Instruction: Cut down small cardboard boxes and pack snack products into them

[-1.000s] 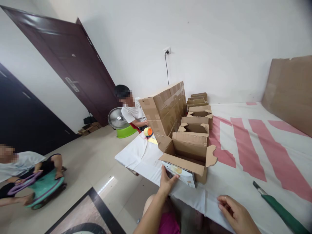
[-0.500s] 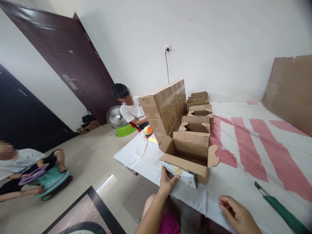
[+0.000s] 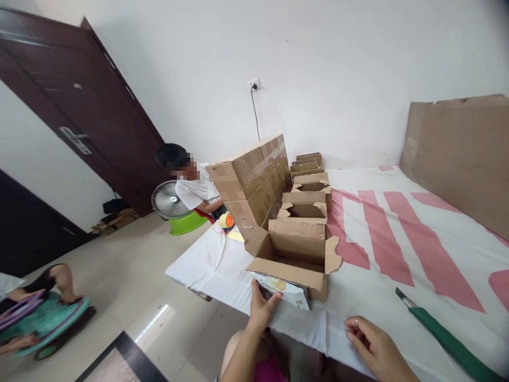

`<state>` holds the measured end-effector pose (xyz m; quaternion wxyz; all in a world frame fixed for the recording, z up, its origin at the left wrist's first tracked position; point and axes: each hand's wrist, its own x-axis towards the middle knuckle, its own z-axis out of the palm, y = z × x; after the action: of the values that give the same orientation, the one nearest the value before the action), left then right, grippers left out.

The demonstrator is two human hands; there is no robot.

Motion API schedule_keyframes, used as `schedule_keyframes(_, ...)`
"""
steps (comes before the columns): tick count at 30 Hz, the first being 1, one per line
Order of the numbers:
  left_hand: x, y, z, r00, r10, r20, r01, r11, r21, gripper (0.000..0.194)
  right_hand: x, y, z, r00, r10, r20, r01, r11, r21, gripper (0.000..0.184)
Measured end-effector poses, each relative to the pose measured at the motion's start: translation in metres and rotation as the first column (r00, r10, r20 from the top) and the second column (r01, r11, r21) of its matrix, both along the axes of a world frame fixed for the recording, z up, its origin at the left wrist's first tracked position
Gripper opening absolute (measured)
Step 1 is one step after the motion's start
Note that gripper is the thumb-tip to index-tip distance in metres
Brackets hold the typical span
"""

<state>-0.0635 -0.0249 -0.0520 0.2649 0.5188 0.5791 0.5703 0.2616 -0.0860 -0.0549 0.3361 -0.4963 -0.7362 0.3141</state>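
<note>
My left hand [image 3: 262,309] grips a flat, light-blue printed packet [image 3: 292,297] by its left end, thumb in front. The packet leans along the front of an open cardboard box [image 3: 297,240] whose flaps stick outward; no contents show in the visible part of its inside. My right hand [image 3: 371,339] rests at the table's near edge with fingers loosely curled and nothing visible in them. To its right lies a green-handled knife [image 3: 441,331], its blade pointing away from me.
More open cardboard boxes [image 3: 304,204] line up behind the nearest one. Taped boxes [image 3: 258,178] are stacked to their left. A large cardboard sheet [image 3: 457,154] stands at the right. Beyond the stack sits a person [image 3: 199,188] near a fan [image 3: 166,200]. Another person rides a green toy car [image 3: 55,323].
My view has turned slightly right, so the scene shifts left. The toy car moved right, then slid left in the view. Both my hands keep their pose, the left still on the packet.
</note>
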Motion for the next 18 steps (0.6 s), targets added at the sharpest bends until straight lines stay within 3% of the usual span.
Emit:
schedule_keyframes(11,-0.001,0.001,-0.004,1.0,0.022,-0.009,-0.022,1.0,-0.02,0.074,0.0,-0.001,-0.005,1.0,-0.015,-0.022,0.015,1.0,0.004,0.029)
schedule_keyframes(18,0.001,-0.001,0.009,1.0,-0.005,-0.001,0.005,0.998,-0.058,0.076,0.001,0.002,-0.012,0.998,-0.056,-0.015,0.056,0.998,-0.031,0.036)
